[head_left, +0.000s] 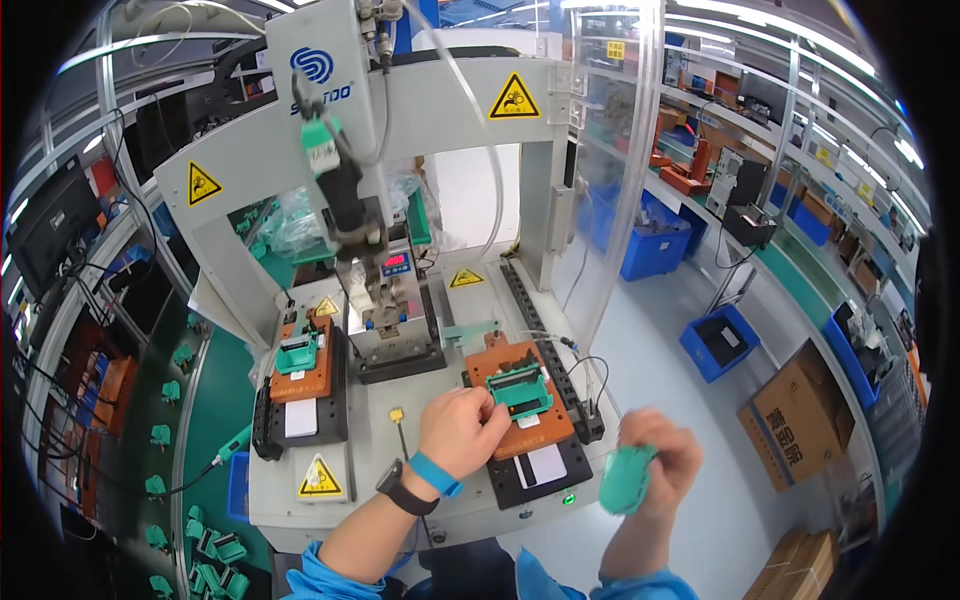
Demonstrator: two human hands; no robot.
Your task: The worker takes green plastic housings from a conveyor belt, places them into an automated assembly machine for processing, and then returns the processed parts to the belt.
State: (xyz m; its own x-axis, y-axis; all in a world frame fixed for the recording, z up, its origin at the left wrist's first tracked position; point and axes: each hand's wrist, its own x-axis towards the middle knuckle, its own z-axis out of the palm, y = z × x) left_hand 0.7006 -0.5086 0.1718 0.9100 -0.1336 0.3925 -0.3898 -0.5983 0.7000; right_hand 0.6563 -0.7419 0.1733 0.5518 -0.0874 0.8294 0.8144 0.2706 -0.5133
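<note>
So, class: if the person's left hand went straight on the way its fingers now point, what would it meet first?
The left hand points right and slightly up, at the green part on the right orange fixture. That part comes first; the fingertips seem to touch it already, though depth is unclear.

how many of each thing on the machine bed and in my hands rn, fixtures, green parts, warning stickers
orange fixtures: 2 (left fixture, right fixture)
green plastic parts: 3 (on left fixture, on right fixture at the left hand, in the right hand)
yellow warning stickers on the bed: 3 ()
total: 8
</note>
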